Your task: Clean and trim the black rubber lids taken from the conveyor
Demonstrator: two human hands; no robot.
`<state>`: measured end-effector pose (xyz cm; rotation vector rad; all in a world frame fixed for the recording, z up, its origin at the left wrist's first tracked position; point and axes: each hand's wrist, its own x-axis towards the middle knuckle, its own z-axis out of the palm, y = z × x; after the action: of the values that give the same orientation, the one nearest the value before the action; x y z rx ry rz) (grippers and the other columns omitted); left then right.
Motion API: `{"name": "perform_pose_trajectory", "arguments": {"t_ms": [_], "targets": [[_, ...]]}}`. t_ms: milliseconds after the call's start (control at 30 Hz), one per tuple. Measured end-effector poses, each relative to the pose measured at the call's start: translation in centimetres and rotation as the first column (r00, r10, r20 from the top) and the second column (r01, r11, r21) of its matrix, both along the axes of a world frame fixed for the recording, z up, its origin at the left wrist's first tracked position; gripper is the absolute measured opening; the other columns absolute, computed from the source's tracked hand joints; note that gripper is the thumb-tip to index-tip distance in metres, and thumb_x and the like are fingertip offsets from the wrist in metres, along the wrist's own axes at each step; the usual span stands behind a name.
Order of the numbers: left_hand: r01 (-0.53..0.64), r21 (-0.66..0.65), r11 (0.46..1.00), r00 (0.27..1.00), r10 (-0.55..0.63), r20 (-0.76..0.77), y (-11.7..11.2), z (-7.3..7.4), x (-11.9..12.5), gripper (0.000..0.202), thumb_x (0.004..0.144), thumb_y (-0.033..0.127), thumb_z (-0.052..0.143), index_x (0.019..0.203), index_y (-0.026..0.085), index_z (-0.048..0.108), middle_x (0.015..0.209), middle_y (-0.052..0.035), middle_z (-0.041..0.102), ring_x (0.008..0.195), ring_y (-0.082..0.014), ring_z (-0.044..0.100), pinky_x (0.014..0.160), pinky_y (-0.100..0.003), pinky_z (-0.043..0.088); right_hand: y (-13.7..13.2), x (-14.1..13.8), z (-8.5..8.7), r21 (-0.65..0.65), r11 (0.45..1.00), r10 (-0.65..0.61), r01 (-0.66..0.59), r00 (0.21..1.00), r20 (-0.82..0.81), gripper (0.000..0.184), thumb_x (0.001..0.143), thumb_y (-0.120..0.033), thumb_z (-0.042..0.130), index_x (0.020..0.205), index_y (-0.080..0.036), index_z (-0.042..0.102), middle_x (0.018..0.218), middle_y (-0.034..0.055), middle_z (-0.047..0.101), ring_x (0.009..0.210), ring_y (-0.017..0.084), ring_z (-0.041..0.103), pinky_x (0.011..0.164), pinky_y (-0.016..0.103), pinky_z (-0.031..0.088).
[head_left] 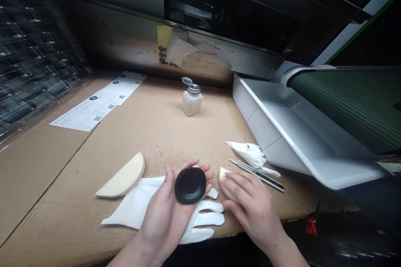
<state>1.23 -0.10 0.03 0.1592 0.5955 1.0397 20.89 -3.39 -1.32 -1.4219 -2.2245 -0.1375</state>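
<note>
My left hand (pixel 163 204) cups a black rounded oval object (pixel 190 185) in its palm, with the thumb along one side. My right hand (pixel 253 206) lies over a cream foam piece (pixel 224 178), most of which its fingers hide. A matching half-round cream foam piece (pixel 123 176) rests on the cardboard to the left. A flat white fabric glove (pixel 134 204) lies beneath my left hand. Above my right hand are a crumpled white glove (pixel 249 153) and a black-and-silver utility knife (pixel 257 175).
A white dispensing bottle with a metal pump top (pixel 191 101) stands on the cardboard sheet (pixel 163 133). Printed sheets with QR codes (pixel 100 106) lie to the left. A white tray (pixel 282 129) and green conveyor belt (pixel 347 104) stand to the right.
</note>
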Motion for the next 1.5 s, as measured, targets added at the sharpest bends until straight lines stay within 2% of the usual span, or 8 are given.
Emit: {"name": "perform_pose_trajectory", "arguments": {"t_ms": [200, 333, 533, 767, 900, 1167, 1300, 1500], "targets": [[-0.026, 0.131, 0.991, 0.994, 0.039, -0.097, -0.5, -0.1, 0.2, 0.043, 0.088, 0.045, 0.04, 0.11, 0.014, 0.059, 0.11, -0.0138, 0.065, 0.114, -0.0281, 0.052, 0.099, -0.042, 0.038, 2.3, 3.3, -0.2, -0.093, 0.942, -0.327, 0.323, 0.945, -0.028, 0.017, 0.085, -0.025, 0.05, 0.098, -0.023, 0.061, 0.099, 0.0022, 0.065, 0.094, 0.02, 0.058, 0.08, 0.035, 0.048], [0.027, 0.373, 0.927, 0.961, 0.079, -0.264, -1.3, -0.6, 0.2, 0.032, 0.09, 0.034, 0.04, 0.111, 0.02, 0.059, 0.114, -0.0076, 0.063, 0.118, -0.022, 0.047, 0.103, -0.035, 0.034, 3.0, 3.9, -0.2, -0.145, 0.92, -0.365, 0.365, 0.931, 0.03, 0.015, 0.083, -0.025, 0.054, 0.095, -0.024, 0.063, 0.098, 0.0017, 0.065, 0.093, 0.02, 0.057, 0.077, 0.034, 0.047], [0.177, 0.564, 0.806, 0.758, 0.254, -0.601, -3.1, 0.1, 0.3, 0.037, 0.077, 0.03, 0.063, 0.113, 0.034, 0.057, 0.125, -0.0001, 0.056, 0.124, -0.0208, 0.041, 0.104, -0.029, 0.031, 3.1, 3.7, 0.0, -0.178, 0.907, -0.384, 0.381, 0.923, 0.015, 0.012, 0.084, -0.026, 0.052, 0.09, -0.023, 0.061, 0.092, 0.0021, 0.064, 0.088, 0.021, 0.057, 0.073, 0.035, 0.046], [0.209, 0.687, 0.696, 0.543, 0.502, -0.674, -4.0, 0.9, 0.0, 0.045, 0.074, 0.022, 0.065, 0.115, 0.039, 0.055, 0.12, 0.0013, 0.059, 0.116, -0.0216, 0.047, 0.104, -0.038, 0.032, 0.5, 1.9, 4.3, -0.148, 0.985, -0.13, 0.092, 0.954, -0.271, 0.014, 0.089, -0.02, 0.044, 0.1, -0.022, 0.054, 0.091, 0.001, 0.064, 0.081, 0.013, 0.06, 0.068, 0.024, 0.047], [0.268, 0.706, 0.655, 0.456, 0.56, -0.692, -4.1, 0.9, -0.4, 0.049, 0.074, 0.02, 0.064, 0.118, 0.039, 0.052, 0.118, 0.0014, 0.059, 0.113, -0.0214, 0.05, 0.103, -0.039, 0.033, -1.4, -0.1, 7.7, 0.036, 0.993, 0.116, -0.112, 0.983, -0.146, 0.019, 0.086, -0.012, 0.05, 0.101, -0.019, 0.059, 0.09, 0.0034, 0.064, 0.081, 0.014, 0.058, 0.073, 0.027, 0.045], [0.344, 0.716, 0.607, 0.425, 0.579, -0.695, -4.1, 0.8, -1.1, 0.056, 0.074, 0.017, 0.064, 0.123, 0.038, 0.047, 0.12, -0.0003, 0.057, 0.112, -0.0235, 0.05, 0.102, -0.042, 0.034, -2.0, -1.7, 10.3, 0.19, 0.963, 0.165, -0.194, 0.974, 0.158, 0.02, 0.084, -0.009, 0.049, 0.095, -0.009, 0.066, 0.081, 0.0095, 0.067, 0.076, 0.019, 0.059, 0.064, 0.032, 0.043], [0.424, 0.732, 0.533, 0.408, 0.609, -0.68, -3.9, 0.6, -1.5, 0.061, 0.074, 0.015, 0.063, 0.127, 0.036, 0.043, 0.122, -0.0023, 0.055, 0.113, -0.0246, 0.048, 0.102, -0.041, 0.035, -1.9, -2.1, 10.6, 0.228, 0.953, 0.15, -0.2, 0.964, 0.22, 0.021, 0.083, -0.009, 0.048, 0.089, -0.009, 0.068, 0.081, 0.0107, 0.067, 0.078, 0.02, 0.059, 0.065, 0.033, 0.044], [0.438, 0.723, 0.535, 0.386, 0.614, -0.688, -4.1, 0.6, -1.5, 0.059, 0.076, 0.015, 0.062, 0.127, 0.035, 0.042, 0.123, -0.002, 0.054, 0.113, -0.0232, 0.048, 0.101, -0.038, 0.035, -2.0, -2.2, 10.8, 0.214, 0.957, 0.143, -0.198, 0.958, 0.248, 0.021, 0.082, -0.007, 0.048, 0.088, -0.009, 0.068, 0.082, 0.01, 0.068, 0.076, 0.02, 0.058, 0.063, 0.033, 0.043]]}}
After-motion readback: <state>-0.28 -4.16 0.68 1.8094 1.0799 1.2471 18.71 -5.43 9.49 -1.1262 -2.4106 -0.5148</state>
